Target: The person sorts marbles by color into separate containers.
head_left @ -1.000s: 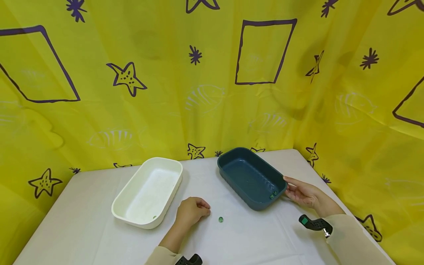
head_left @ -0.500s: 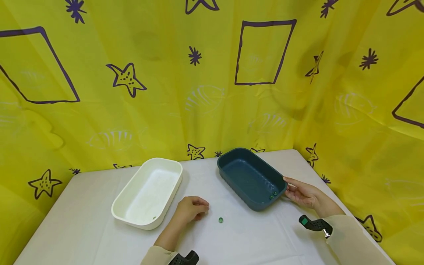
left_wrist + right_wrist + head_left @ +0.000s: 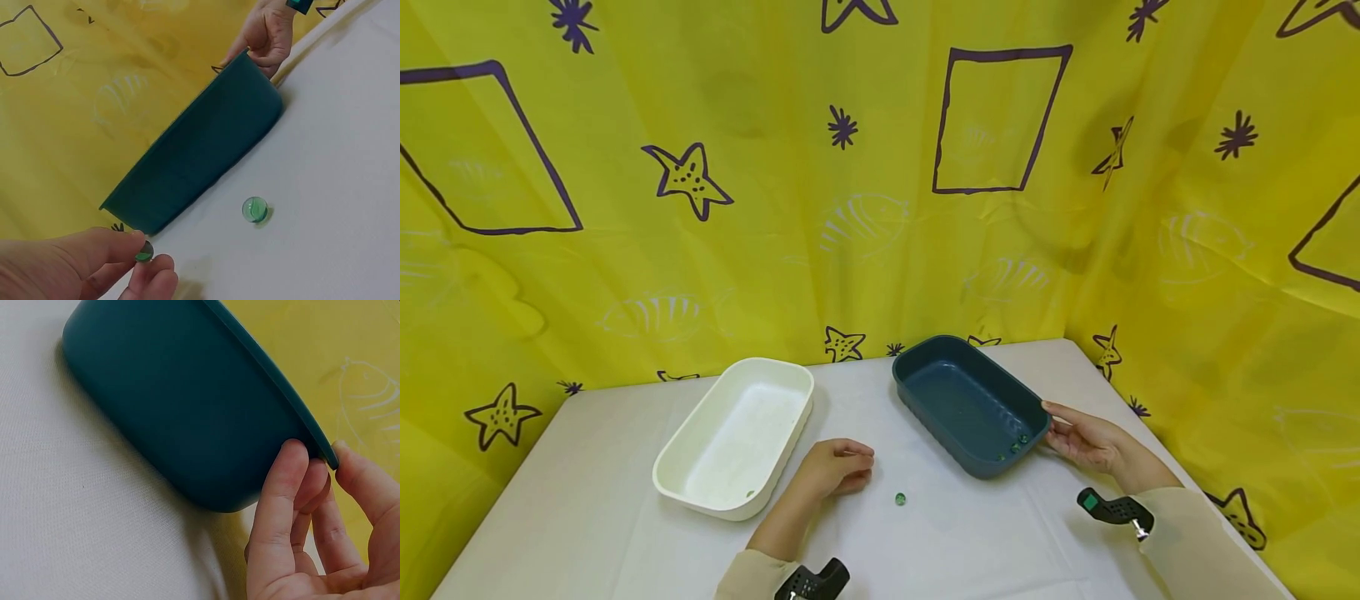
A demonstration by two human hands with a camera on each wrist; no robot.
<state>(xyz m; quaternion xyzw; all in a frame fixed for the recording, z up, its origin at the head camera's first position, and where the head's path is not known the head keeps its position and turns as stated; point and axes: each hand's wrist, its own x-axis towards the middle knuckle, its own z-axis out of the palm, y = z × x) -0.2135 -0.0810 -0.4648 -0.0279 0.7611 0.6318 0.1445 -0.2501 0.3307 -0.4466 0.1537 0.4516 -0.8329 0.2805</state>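
Note:
My left hand [image 3: 837,468] hovers over the cloth between the two tubs. In the left wrist view, its thumb and finger pinch a green glass marble [image 3: 145,251]; the head view hides this marble behind the fingers. A second clear green marble [image 3: 900,499] lies on the cloth just right of that hand. With thumb and fingers, my right hand [image 3: 1084,439] grips the rim of a dark teal tub [image 3: 936,429] at its near right corner, the thumb on one side of the lip [image 3: 284,387]. Small green marbles [image 3: 1016,447] rest inside, near that corner.
A white tub [image 3: 688,437] stands left of my left hand, with a small greenish spot [image 3: 749,493] in its near corner. A white cloth [image 3: 970,542] covers the table. Yellow patterned curtain [image 3: 760,208] closes off the back and sides.
My left hand has drawn slightly left and away from the loose marble, its fingers parting a little. Another small green spot now shows inside the teal tub. My right hand keeps its grip.

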